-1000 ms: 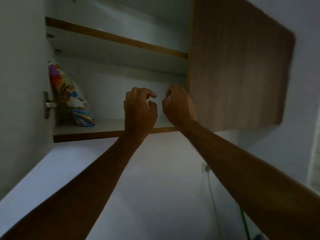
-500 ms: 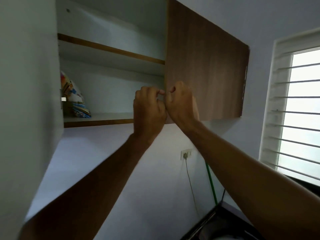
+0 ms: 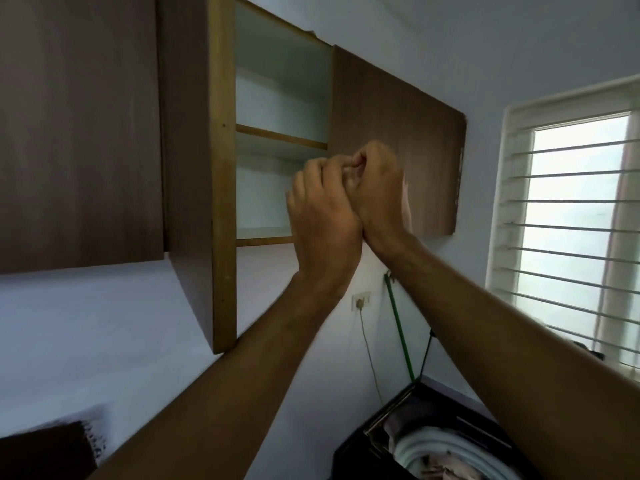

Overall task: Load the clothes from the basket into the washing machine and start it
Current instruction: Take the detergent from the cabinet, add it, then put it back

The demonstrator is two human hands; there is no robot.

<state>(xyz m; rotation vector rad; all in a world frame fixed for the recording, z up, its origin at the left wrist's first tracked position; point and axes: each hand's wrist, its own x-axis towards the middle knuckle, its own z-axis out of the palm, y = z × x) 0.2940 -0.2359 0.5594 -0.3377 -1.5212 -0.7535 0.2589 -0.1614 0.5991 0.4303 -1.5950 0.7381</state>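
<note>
Your left hand (image 3: 323, 216) and right hand (image 3: 377, 188) are raised together in front of the open wall cabinet (image 3: 280, 140), knuckles touching, fingers (image 3: 358, 161) curled in toward one another. Whether they are pinching something small between them or simply closed on nothing, I cannot tell; the backs of your hands hide it. The cabinet's open door (image 3: 398, 133) stands just behind your right knuckles, its lower edge close to your wrist. The washing machine (image 3: 433, 445) sits far below your fingers and to their right, lid up, with clothes (image 3: 446, 469) already lying in the drum; the basket is not in view. If you are tearing or opening a packet up here, whatever spills will likely fall past your forearms onto the floor, not into the drum. Bring your hands down over the drum first. Mind the door edge too: lifting your right hand carelessly could knock it.
</note>
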